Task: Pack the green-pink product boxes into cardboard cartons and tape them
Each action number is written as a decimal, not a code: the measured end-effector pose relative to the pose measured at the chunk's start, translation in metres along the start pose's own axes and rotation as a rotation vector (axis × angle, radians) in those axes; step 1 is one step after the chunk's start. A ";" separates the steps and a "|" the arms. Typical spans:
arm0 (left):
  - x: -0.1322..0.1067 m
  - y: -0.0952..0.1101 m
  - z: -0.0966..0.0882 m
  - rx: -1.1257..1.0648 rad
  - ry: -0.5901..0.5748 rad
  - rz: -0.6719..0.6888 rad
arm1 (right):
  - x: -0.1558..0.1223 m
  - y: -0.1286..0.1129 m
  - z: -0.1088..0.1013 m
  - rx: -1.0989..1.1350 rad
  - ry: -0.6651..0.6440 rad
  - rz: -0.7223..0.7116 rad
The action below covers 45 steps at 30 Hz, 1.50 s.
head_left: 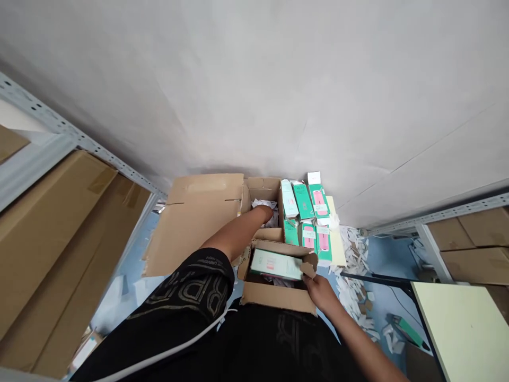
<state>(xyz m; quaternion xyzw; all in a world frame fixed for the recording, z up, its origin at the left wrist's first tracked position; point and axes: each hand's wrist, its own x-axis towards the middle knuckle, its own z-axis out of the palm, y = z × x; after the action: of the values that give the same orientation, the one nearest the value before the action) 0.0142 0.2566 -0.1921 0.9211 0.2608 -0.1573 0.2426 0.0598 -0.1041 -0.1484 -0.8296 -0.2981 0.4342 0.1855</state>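
Observation:
My left hand point(264, 213) reaches down into the rear cardboard box point(263, 182), where crumpled white paper point(272, 220) lies. Its fingers are hidden inside. Nearer my body stands a second open cardboard box point(278, 298), with a pale green-white product carton point(276, 263) and some crumpled paper inside. At that box's right side, my right hand point(317, 288) is closed on its edge, beside a torn brown flap point(308, 269). Right of the rear box stand several green cartons with pink pictures, one of them a tall carton point(318, 200) with its white top flap raised.
A large flattened cardboard sheet point(199, 212) spreads left of the boxes. Metal shelving with big brown cartons point(71, 223) flanks the left; more shelved cartons point(457, 233) are at right. A cream tabletop point(457, 323) and paper scraps point(353, 254) lie right. The wall point(254, 95) is behind.

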 end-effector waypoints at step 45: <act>-0.226 0.109 -0.021 -0.322 0.160 0.307 | -0.054 0.069 -0.031 0.119 0.251 0.236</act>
<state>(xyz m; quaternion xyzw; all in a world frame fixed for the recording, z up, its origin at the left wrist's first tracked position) -0.1060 0.0952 -0.0407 0.9088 0.1576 -0.0015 0.3863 0.0841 -0.1934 -0.1375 -0.8939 -0.1470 0.3631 0.2180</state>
